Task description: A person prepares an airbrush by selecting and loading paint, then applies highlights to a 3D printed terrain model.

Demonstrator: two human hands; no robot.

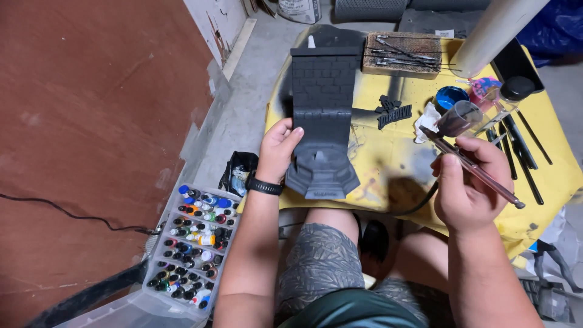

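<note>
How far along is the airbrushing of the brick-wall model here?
Done: the brick-wall model already looks uniformly dark grey. In hand: left hand steadies its edge, right hand holds the airbrush. Left: no colour detail shows yet; the paint bottles sit boxed nearby.

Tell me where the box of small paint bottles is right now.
In the head view, the clear box of paint bottles sits on the floor at lower left, just outside the left forearm, below the yellow-covered table edge and beside a small black bag.

Place: hobby paint workshop
Evidence: paint-stained yellow desk (401, 164), tray of paint bottles (194, 243), brushes (516, 152), bare concrete floor (243, 109)
</note>
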